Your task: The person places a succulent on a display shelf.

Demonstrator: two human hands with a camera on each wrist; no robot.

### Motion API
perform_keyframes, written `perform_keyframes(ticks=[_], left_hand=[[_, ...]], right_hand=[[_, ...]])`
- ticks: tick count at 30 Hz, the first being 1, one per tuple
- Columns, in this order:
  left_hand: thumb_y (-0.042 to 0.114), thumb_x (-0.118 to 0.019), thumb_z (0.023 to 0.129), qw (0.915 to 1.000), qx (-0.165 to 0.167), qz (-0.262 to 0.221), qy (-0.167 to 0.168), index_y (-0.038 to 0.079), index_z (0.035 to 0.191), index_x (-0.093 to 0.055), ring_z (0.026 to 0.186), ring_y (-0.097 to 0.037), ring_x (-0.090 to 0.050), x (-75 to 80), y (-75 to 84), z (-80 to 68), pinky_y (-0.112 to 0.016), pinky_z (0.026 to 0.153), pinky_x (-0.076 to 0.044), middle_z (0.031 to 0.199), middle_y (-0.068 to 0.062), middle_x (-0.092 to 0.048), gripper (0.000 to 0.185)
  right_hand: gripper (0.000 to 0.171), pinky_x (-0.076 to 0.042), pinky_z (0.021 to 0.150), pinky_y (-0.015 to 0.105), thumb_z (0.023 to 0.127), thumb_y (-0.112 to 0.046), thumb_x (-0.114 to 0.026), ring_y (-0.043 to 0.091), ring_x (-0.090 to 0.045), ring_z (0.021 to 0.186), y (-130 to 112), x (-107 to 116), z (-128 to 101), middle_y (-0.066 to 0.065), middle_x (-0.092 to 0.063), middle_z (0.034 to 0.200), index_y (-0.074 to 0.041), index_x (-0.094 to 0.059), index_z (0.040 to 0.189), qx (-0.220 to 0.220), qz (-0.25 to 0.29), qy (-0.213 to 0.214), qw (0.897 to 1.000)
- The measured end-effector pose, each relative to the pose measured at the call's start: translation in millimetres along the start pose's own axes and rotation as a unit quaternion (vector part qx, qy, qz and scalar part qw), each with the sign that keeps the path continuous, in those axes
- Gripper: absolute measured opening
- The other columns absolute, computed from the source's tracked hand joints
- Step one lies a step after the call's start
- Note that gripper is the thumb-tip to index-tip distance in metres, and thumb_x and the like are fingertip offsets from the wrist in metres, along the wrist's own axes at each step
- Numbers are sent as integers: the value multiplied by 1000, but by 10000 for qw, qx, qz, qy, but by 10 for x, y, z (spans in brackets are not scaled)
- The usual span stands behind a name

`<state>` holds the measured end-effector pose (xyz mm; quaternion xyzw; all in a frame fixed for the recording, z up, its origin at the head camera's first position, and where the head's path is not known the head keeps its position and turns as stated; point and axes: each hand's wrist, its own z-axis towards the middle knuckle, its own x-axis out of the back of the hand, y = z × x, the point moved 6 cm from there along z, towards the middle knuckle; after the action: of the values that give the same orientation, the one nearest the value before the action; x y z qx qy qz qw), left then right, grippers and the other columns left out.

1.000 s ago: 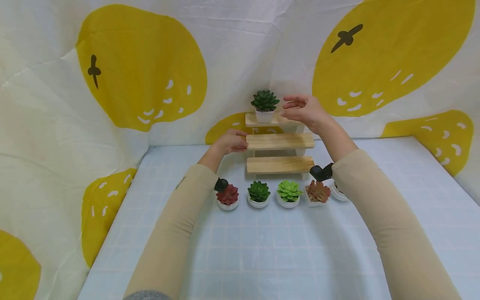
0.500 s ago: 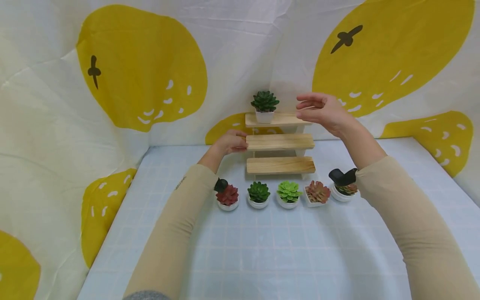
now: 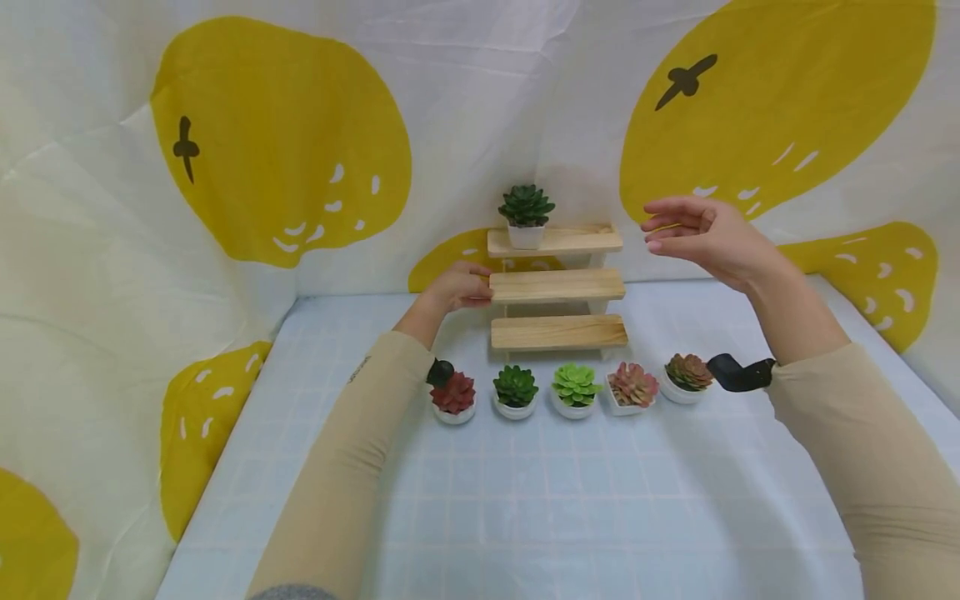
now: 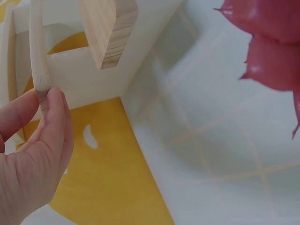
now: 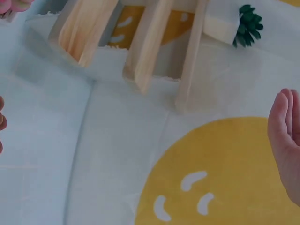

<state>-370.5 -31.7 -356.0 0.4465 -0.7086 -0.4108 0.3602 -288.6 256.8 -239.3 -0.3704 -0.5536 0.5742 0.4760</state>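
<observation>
A three-step wooden display stand (image 3: 557,285) stands against the backdrop. My left hand (image 3: 459,286) pinches the left end of its middle plank (image 4: 40,56), thumb on one side and fingers on the other. On the top step's left part sits a dark green potted succulent (image 3: 527,208) in a white square pot. My right hand (image 3: 712,237) is raised in the air right of the stand, fingers loosely bent, holding nothing. In the right wrist view that hand (image 5: 287,140) shows at the right edge, apart from the planks.
In front of the stand is a row of potted succulents: dark red (image 3: 453,396), dark green (image 3: 515,390), bright green (image 3: 575,388), pinkish (image 3: 632,387) and reddish-green (image 3: 686,377). A pale blue checked cloth (image 3: 525,500) covers the table. Behind hangs a white sheet with yellow fruit prints (image 3: 285,142).
My right hand has moved away from the succulent on the top step, rightward past the stand's right end. My left hand stays at the middle plank.
</observation>
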Motion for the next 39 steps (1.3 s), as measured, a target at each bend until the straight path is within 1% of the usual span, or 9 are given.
perform_keyframes(ticks=[4,7,14,20,23,26,30,35,39], left_hand=[[-12,-55,86,10000,2,-36,-4,-5,135,-42,100,-29,-54,6,-9,0,-40,96,-45,130,-21,-47,51],[-12,-56,86,10000,1,-37,8,-5,135,-42,100,-29,-55,9,-12,7,-40,96,-45,130,-21,-47,51],[-11,-56,86,10000,34,-6,37,-4,134,-43,98,-27,-55,10,-16,9,-37,92,-48,129,-21,-48,50],[-11,-56,86,9999,27,-96,9,-4,135,-43,97,-27,-55,5,-17,14,-38,95,-46,129,-21,-49,51],[-11,-56,87,10000,37,-71,10,-3,134,-44,98,-27,-55,-5,-19,31,-37,94,-47,129,-21,-49,50],[-10,-56,87,10000,40,-43,23,-3,134,-45,99,-27,-56,-10,-19,42,-36,93,-48,128,-20,-50,49],[-11,-56,86,10000,35,-89,29,-4,134,-44,100,-27,-55,-9,-25,48,-37,94,-47,130,-21,-49,50],[-12,-55,86,9999,-10,-109,25,-4,135,-43,101,-27,-55,-2,-29,41,-38,95,-46,131,-21,-48,50],[-13,-55,86,9998,-44,-181,3,-5,135,-43,100,-28,-54,1,-29,28,-38,95,-46,131,-21,-47,51]], right_hand=[[37,-53,77,20,84,12,-60,13,-62,89,21,59,-96,2,-65,102,-13,-64,112,49,108,-82,9999],[39,-53,77,20,84,13,-59,14,-62,90,35,94,-161,2,-66,102,-13,-64,113,70,79,-106,9999],[42,-52,78,18,86,10,-58,12,-60,94,117,171,-305,-2,-65,105,-18,-63,116,30,-847,-121,9963],[43,-51,79,18,87,8,-58,10,-60,95,206,246,-462,-4,-64,107,-18,-60,121,-16,-1167,-65,9931],[43,-52,78,18,87,8,-58,10,-60,95,244,287,-546,-6,-64,108,-16,-57,123,-9,-1399,10,9902],[44,-52,78,17,87,8,-58,9,-60,96,294,331,-618,-7,-64,109,-16,-56,124,-13,-1589,80,9873],[45,-52,77,17,87,10,-57,9,-61,95,374,394,-716,-6,-64,108,-16,-56,124,22,-1543,119,9880],[46,-52,78,17,86,15,-54,10,-62,95,479,461,-825,-2,-65,107,-11,-56,124,155,-972,40,9951],[47,-52,77,17,85,17,-52,9,-61,95,576,507,-901,-2,-65,108,-11,-57,124,202,-870,48,9960]])
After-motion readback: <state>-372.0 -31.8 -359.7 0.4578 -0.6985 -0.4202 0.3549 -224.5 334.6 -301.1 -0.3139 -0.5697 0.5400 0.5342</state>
